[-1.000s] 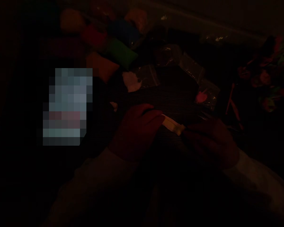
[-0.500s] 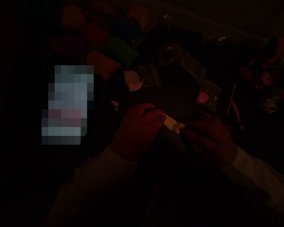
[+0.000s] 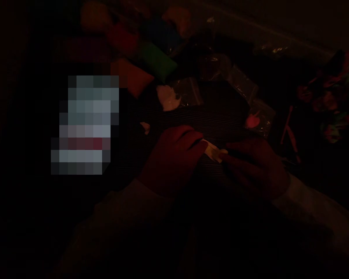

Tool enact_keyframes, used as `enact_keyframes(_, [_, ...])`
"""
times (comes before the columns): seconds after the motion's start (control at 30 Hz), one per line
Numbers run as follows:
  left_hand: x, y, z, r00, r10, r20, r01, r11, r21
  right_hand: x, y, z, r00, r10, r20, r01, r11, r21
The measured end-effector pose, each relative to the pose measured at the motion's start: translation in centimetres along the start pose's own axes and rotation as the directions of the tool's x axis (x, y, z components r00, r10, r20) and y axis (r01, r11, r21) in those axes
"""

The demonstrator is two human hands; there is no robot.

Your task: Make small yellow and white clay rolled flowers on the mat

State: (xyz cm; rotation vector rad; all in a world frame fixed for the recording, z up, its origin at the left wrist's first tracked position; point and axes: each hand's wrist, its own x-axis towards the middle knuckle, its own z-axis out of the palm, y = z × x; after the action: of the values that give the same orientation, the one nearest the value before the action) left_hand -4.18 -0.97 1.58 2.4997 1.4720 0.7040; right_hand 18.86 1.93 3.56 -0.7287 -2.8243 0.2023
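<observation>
The light is very dim. A short, pale yellowish strip (image 3: 213, 152), soft-looking like modelling clay, lies between my two hands over the dark ribbed surface. My left hand (image 3: 173, 161) is closed on the strip's left end, with thumb and fingertips pressed together. At the other end, the fingertips of my right hand (image 3: 257, 166) pinch a small raised, yellower bit. Part of the strip is hidden under the fingers on both sides. Left of my left hand lies a small pale scrap (image 3: 145, 127). Beyond it, a white lump (image 3: 168, 97) rests against a clear plastic bag (image 3: 189, 92).
A pixelated bright rectangle (image 3: 87, 124) is at left. Orange (image 3: 133, 77), green (image 3: 157, 60) and other coloured packets are behind it. A pink lump (image 3: 253, 121) sits on a clear bag at right, near thin pink sticks (image 3: 290, 131) and a red-green cluster (image 3: 330, 100).
The whole view has shifted slightly, so most things appear a little further right. My right fingertips have spread slightly at the strip's right end. Both hands stay on the strip.
</observation>
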Motion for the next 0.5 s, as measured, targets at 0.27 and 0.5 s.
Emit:
enact_keyframes(0.27, [-0.2, -0.1, -0.3, 0.998, -0.053, -0.032, 0.052, 0.998, -0.033, 0.8, 0.2, 0.2, 0.999, -0.016, 0.032, 0.016, 1.000, -0.010])
enact_keyframes(0.5, [-0.7, -0.8, -1.8, 0.965, -0.183, -0.185, 0.178, 0.983, -0.046, 1.5, 0.4, 0.2, 0.999, -0.026, 0.043, 0.026, 1.000, -0.007])
